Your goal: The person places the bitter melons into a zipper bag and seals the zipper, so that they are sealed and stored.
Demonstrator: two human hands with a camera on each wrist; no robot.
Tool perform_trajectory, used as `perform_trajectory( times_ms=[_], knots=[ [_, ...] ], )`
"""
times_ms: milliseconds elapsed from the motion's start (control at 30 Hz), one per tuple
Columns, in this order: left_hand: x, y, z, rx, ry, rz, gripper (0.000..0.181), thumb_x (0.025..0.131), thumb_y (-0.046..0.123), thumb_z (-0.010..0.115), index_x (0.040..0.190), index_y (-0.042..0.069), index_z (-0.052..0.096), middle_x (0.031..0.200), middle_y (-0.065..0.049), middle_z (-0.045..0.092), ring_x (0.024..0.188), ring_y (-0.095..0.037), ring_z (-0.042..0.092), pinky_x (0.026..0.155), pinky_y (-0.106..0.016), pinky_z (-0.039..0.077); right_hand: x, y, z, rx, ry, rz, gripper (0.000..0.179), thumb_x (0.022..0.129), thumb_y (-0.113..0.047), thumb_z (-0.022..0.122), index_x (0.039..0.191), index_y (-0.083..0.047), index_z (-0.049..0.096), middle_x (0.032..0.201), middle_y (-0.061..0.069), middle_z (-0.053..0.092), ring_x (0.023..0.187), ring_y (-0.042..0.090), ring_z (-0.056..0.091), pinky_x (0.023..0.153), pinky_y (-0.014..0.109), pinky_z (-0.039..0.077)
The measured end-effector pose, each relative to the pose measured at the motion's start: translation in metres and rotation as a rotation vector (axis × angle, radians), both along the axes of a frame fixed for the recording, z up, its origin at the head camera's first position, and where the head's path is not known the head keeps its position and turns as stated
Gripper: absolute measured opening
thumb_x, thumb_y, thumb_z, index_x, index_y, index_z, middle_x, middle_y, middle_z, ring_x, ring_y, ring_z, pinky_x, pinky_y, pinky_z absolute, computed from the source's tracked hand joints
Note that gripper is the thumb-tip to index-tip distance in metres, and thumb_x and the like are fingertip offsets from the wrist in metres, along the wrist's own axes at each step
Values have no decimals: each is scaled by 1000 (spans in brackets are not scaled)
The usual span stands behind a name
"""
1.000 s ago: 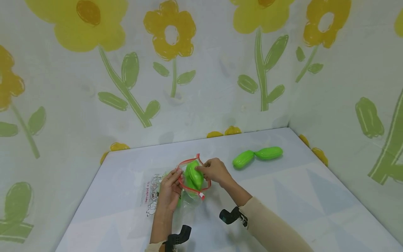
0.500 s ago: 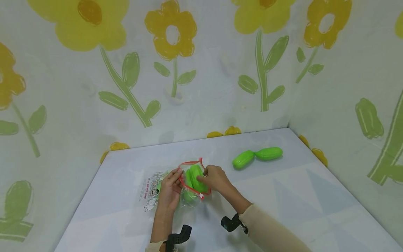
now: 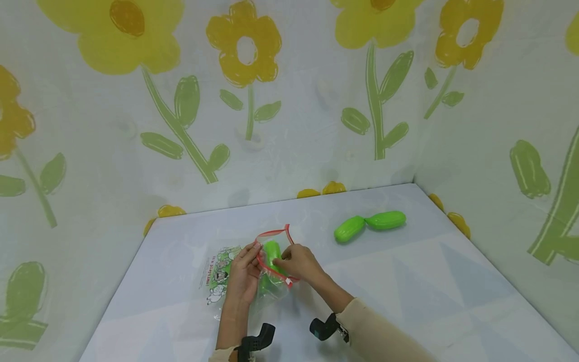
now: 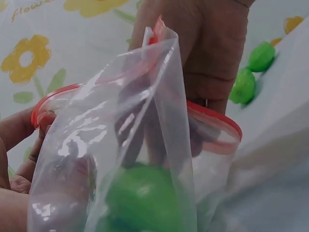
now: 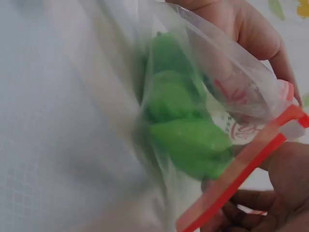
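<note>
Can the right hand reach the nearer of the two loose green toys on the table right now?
Probably, but not straight away: the right hand is in the mouth of the bag, seemingly gripping another toy. Nothing visible stands between it and the nearer loose toy.

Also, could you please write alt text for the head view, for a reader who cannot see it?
A left hand holds an open, red-rimmed clear bag while the right hand reaches in to a green, vegetable-shaped piece. Two similar pieces lie farther right on the white table.
</note>
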State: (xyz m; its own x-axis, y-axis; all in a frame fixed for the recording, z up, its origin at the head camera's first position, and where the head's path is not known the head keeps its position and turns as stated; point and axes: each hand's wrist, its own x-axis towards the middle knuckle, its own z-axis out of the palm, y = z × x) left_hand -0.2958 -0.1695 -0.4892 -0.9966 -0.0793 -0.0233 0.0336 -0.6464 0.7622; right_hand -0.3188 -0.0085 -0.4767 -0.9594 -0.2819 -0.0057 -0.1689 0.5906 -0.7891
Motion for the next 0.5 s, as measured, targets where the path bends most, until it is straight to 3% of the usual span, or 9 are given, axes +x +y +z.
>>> perform_trajectory(
  times_ms=[167, 267, 500],
  knots=[
    [1, -1, 0, 18, 1, 4, 11, 100, 7, 61, 92, 8, 68, 84, 0, 64, 72, -7, 61, 68, -18, 51, 3, 1, -3, -77, -51, 87, 27, 93, -27, 72, 104, -3, 76, 96, 3, 72, 84, 16, 64, 70, 35, 55],
    [2, -2, 1, 30, 5, 5, 11, 100, 7, 60, 92, 8, 68, 84, 0, 65, 72, -7, 61, 68, -18, 51, 3, 10, -2, -112, -27, 122, 23, 95, -22, 68, 106, -3, 75, 94, 2, 72, 84, 16, 65, 71, 33, 56],
    [0, -3, 1, 60, 15, 6, 15, 100, 3, 58, 90, 7, 69, 83, -2, 66, 71, -9, 61, 67, -19, 52, -7, 49, 2, -118, 63, 71, 18, 97, -18, 67, 108, -5, 73, 92, -3, 70, 87, 15, 63, 74, 31, 55]
  ],
)
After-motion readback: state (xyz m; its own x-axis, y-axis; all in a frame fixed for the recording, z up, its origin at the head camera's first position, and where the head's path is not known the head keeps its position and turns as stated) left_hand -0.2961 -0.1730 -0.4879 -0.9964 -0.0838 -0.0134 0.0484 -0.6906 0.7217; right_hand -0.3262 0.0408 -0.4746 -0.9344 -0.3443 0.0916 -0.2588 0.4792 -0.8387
